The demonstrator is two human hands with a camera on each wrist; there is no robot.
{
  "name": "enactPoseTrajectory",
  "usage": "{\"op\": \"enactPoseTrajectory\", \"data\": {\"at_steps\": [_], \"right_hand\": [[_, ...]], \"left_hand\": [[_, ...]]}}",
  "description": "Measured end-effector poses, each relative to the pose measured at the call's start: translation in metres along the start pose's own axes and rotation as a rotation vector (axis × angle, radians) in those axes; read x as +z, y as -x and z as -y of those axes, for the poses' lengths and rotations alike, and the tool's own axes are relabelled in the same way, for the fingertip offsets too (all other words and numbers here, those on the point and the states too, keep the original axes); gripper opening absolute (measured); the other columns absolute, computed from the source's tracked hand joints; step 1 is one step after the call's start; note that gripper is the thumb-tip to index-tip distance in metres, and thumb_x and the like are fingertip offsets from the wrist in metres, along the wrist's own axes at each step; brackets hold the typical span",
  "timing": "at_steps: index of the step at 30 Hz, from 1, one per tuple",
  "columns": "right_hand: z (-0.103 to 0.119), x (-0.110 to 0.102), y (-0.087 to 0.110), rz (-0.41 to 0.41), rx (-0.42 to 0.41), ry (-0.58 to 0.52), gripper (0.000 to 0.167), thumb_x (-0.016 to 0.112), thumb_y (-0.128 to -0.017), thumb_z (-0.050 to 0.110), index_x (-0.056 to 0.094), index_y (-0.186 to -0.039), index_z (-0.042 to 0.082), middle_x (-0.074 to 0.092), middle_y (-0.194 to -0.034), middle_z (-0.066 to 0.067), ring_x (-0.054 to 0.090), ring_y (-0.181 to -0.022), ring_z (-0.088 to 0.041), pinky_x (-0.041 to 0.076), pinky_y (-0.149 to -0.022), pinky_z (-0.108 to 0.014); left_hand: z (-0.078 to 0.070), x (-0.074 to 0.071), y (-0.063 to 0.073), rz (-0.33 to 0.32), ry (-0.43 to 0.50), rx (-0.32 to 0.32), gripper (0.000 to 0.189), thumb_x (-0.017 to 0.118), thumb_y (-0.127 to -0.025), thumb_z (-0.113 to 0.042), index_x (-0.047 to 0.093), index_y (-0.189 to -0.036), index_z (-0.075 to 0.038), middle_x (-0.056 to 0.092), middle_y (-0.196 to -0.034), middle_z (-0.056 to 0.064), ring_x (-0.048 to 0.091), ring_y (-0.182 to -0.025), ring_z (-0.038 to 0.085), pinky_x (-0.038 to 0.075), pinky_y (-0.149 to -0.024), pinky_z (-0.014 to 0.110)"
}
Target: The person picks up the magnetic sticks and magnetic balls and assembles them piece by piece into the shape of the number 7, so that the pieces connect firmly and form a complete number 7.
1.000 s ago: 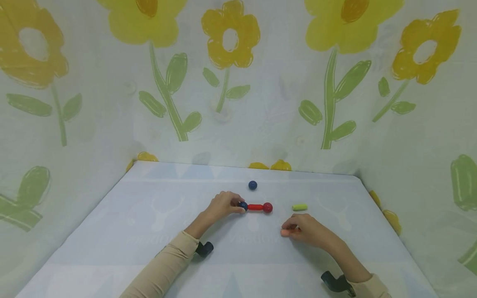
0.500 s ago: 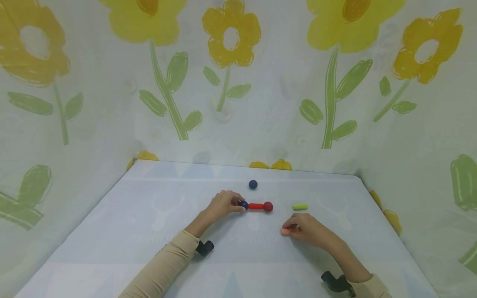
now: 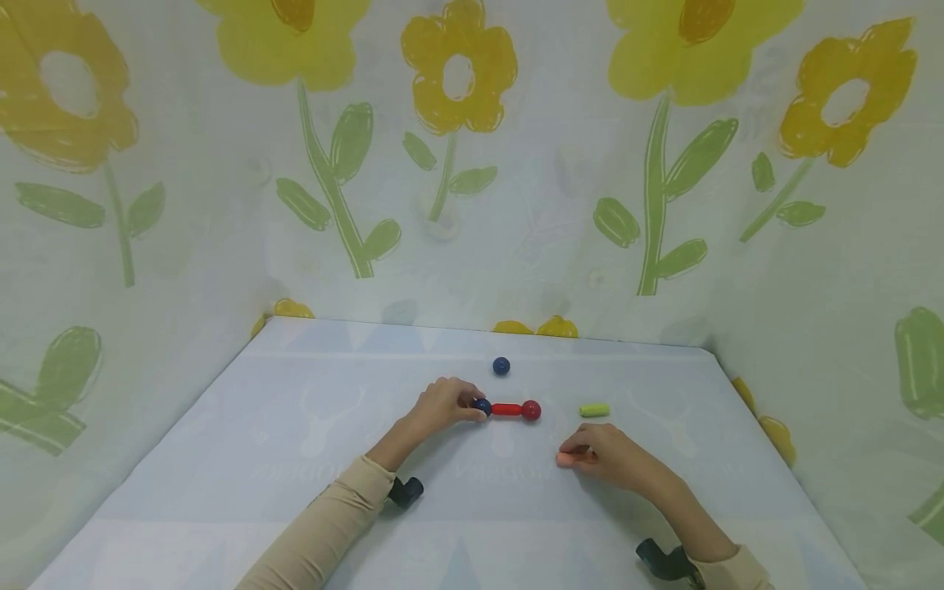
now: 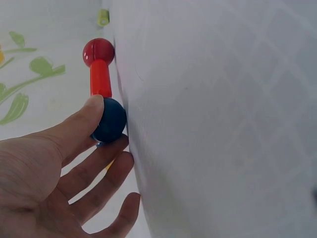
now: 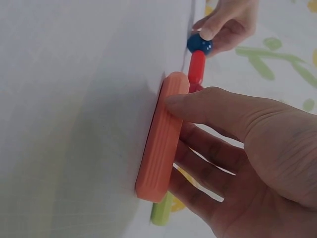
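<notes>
My left hand [image 3: 442, 408] pinches a blue ball [image 4: 113, 121] between thumb and fingers, low at the table surface. That ball meets one end of a short red rod [image 3: 506, 410], and a red ball [image 3: 531, 410] sits at the rod's other end, so the three lie in a line. To the right and nearer to me, my right hand [image 3: 610, 456] holds a ribbed orange rod [image 5: 162, 144], its thumb pressed on the upper part and the fingers behind it. In the head view, most of the orange rod is hidden by the hand.
A second blue ball [image 3: 501, 366] lies farther back on the table [image 3: 354, 524]. Beyond my right hand is a yellow-green rod [image 3: 594, 410]. Flower-printed cloth walls [image 3: 546, 188] stand behind and beside the table. Each wrist carries a dark camera mount [image 3: 664, 560].
</notes>
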State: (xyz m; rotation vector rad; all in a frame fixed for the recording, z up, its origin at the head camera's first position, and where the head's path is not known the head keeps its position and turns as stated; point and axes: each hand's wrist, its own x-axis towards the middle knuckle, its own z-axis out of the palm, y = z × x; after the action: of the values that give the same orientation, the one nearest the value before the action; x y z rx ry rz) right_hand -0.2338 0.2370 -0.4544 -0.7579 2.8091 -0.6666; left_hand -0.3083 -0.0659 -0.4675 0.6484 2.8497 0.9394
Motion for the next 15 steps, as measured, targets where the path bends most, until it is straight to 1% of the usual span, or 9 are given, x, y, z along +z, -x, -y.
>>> {"op": "enactPoseTrajectory", "data": {"at_steps": [8,15], "right_hand": [[-0.0017,0.0006,-0.0022,-0.012,0.015,-0.011,0.020,0.075,-0.087,0.023,0.077,-0.105,0.015,0.069,-0.089,0.010,0.055,-0.077,-0.002,0.050,-0.069,-0.016],[0.0007,-0.0026,-0.0022,-0.043,-0.021,-0.024,0.021,0.074,-0.088,0.021,0.076,-0.107,0.013,0.074,-0.094,0.007,0.060,-0.080,-0.001,0.052,-0.072,-0.014]], "left_hand": [[-0.0010,-0.0006,0.0002,0.002,0.003,-0.003,0.036,0.081,-0.080,-0.028,0.074,-0.113,-0.015,0.075,-0.091,0.000,0.060,-0.077,0.009,0.049,-0.071,0.025],[-0.0007,-0.0008,0.0005,-0.001,0.000,0.003,0.036,0.081,-0.081,-0.028,0.074,-0.113,-0.015,0.075,-0.091,0.000,0.060,-0.077,0.009,0.049,-0.071,0.025]]}}
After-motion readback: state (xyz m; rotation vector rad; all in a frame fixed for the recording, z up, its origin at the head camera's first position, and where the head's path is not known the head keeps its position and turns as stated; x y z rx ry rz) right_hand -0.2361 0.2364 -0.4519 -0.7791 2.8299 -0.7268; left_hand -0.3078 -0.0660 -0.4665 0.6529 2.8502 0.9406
